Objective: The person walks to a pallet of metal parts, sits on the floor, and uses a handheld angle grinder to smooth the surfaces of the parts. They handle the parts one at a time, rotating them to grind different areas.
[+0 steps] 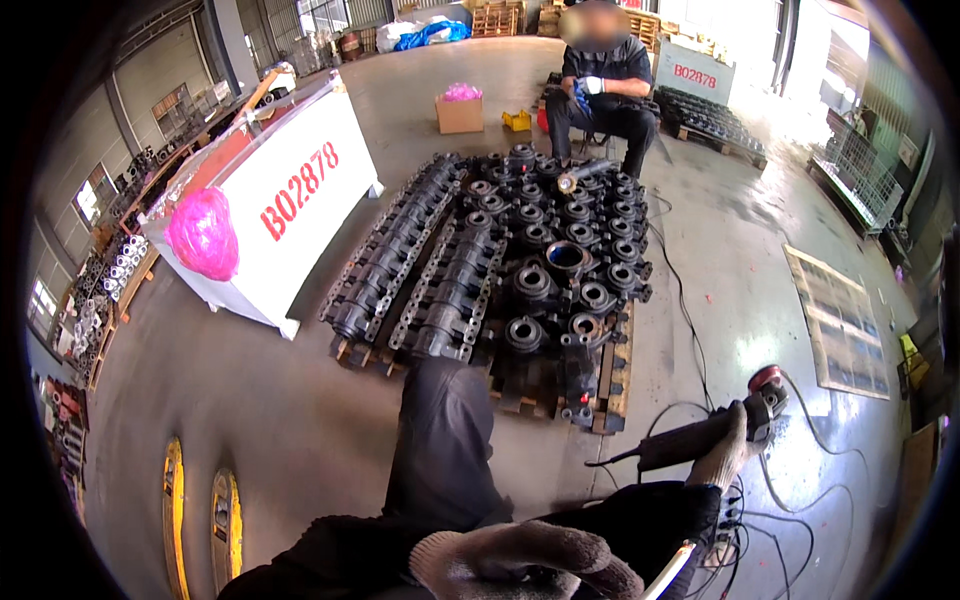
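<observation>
My right hand (726, 454), in a grey work glove, grips an angle grinder (680, 444) to the right of the pallet. The grinder's head has a reddish disc and points away from me, apart from the castings. Low in the middle, my left hand (510, 552) is in a dirty grey glove, its fingers curled in front of my body. Whether anything lies inside those fingers is hidden. A pale strip (670, 570) shows beside its fingertips. Ahead of my knee, black metal castings (530, 283), some round and some long, crowd a wooden pallet (618, 372).
Black cables (690, 310) trail over the floor at right, near a power strip (728, 522). A white crate (290, 230) with a pink bundle (204, 234) stands left. Yellow forks (228, 525) lie lower left. Across the castings sits a person (608, 75) wearing gloves. A flat panel (840, 320) lies right.
</observation>
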Demonstrator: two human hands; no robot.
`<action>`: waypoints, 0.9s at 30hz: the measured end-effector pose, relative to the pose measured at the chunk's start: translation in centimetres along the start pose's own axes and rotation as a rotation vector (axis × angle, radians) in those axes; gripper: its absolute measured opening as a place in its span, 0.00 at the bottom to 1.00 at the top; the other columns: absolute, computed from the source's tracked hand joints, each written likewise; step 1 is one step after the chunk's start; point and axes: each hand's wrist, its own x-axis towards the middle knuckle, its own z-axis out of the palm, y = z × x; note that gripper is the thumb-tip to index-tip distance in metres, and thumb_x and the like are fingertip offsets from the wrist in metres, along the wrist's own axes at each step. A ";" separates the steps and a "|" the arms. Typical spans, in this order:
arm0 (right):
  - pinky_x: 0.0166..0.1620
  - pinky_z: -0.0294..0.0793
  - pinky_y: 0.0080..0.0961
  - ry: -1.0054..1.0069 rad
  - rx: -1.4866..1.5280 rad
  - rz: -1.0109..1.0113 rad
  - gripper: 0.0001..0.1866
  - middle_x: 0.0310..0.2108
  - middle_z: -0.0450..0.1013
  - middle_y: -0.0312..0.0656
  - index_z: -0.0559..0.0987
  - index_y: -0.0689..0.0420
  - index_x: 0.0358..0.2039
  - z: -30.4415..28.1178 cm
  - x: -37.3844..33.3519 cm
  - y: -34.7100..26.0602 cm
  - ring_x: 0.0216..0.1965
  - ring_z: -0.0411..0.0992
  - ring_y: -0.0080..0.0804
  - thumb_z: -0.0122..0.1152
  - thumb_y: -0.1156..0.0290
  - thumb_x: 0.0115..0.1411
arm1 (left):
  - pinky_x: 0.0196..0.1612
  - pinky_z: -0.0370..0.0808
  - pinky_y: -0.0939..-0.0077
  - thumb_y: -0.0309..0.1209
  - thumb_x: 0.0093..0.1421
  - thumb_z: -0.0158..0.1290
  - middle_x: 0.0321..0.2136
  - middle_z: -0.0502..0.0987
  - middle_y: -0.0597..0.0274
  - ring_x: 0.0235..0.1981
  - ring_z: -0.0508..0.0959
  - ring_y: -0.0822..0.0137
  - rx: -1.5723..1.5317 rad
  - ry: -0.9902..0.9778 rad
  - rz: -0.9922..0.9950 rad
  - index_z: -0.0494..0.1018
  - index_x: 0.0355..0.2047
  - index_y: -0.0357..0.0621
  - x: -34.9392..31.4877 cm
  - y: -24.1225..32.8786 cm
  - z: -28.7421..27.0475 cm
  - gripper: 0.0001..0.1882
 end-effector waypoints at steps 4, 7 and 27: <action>0.38 0.76 0.25 -0.035 0.180 0.217 0.21 0.33 0.75 0.40 0.74 0.60 0.47 1.0 -0.1 0.0 0.32 0.75 0.30 0.68 0.64 0.57 | 0.53 0.74 0.67 0.10 0.63 0.44 0.57 0.68 0.31 0.53 0.77 0.52 -0.087 0.056 -0.089 0.59 0.67 0.48 -0.1 -0.4 -1.4 0.33; 0.39 0.76 0.27 -0.046 0.276 0.327 0.17 0.32 0.75 0.40 0.76 0.60 0.42 1.7 1.5 2.5 0.32 0.75 0.30 0.68 0.63 0.58 | 0.53 0.74 0.69 0.12 0.62 0.46 0.59 0.65 0.28 0.54 0.76 0.50 -0.537 0.105 -0.315 0.57 0.68 0.47 1.2 1.2 -2.6 0.34; 0.39 0.77 0.31 -0.139 0.122 0.349 0.38 0.37 0.72 0.45 0.56 0.56 0.60 7.8 6.1 6.6 0.34 0.74 0.33 0.68 0.70 0.54 | 0.68 0.56 0.51 0.14 0.65 0.47 0.63 0.61 0.30 0.66 0.61 0.43 -0.252 -0.097 0.050 0.51 0.68 0.34 6.5 -1.1 -3.6 0.32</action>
